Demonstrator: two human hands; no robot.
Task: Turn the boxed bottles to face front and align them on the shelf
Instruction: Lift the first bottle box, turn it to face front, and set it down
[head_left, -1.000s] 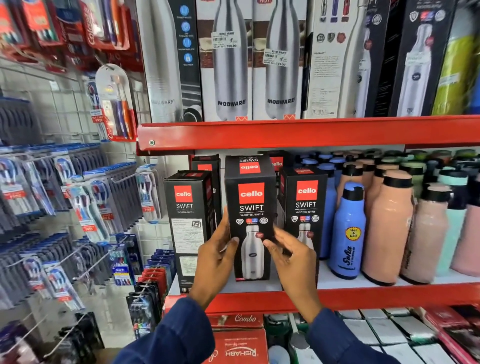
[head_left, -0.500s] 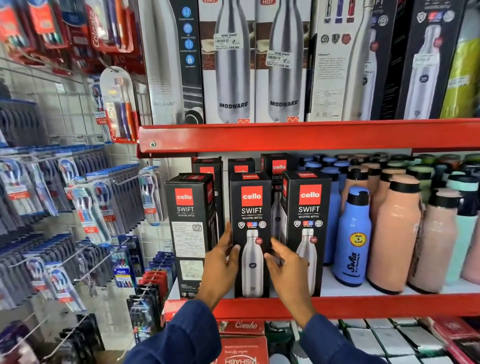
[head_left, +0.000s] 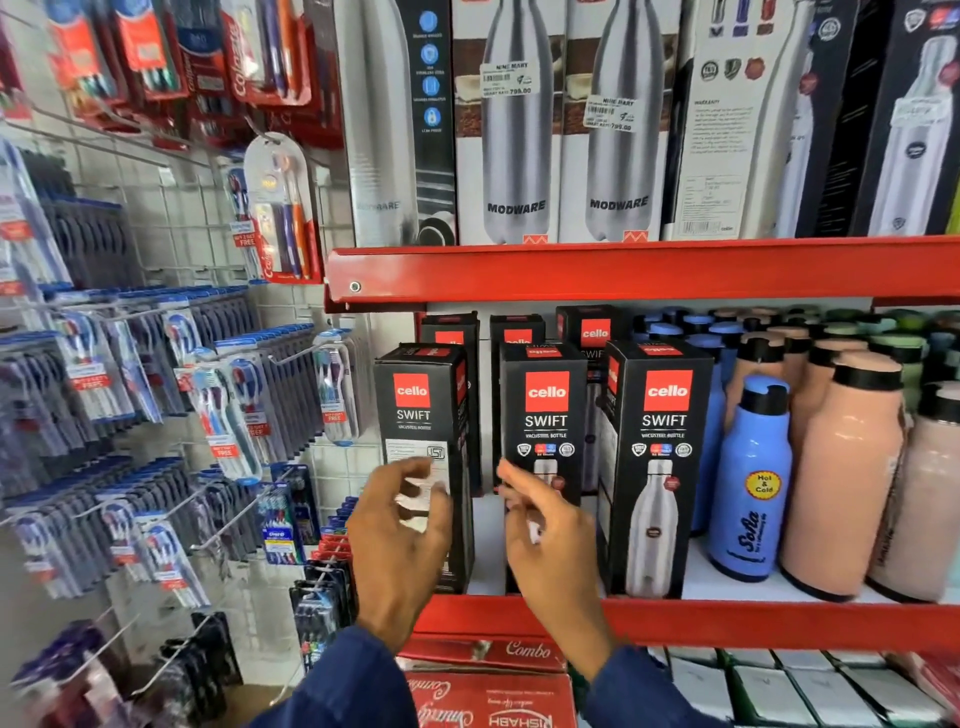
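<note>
Three black Cello Swift bottle boxes stand along the front of the red shelf (head_left: 727, 621). The left box (head_left: 415, 410) shows a text panel toward me, not the bottle picture. The middle box (head_left: 545, 410) and the right box (head_left: 662, 457) both show the bottle picture. More of the same boxes (head_left: 592, 332) stand behind them. My left hand (head_left: 397, 535) hovers in front of the left box, fingers spread and curled, holding nothing. My right hand (head_left: 545, 540) hovers before the lower part of the middle box, fingers apart and blurred.
Blue (head_left: 750, 483) and peach bottles (head_left: 841, 483) crowd the shelf right of the boxes. Tall Modware bottle boxes (head_left: 514, 130) fill the upper shelf (head_left: 623, 265). Toothbrush packs (head_left: 228, 421) hang on a wire grid at left. Red Combo boxes (head_left: 483, 654) lie below.
Both hands have let go of the middle box, which now stands on the shelf in line with the right box. The left hand has shifted left, in front of the left box.
</note>
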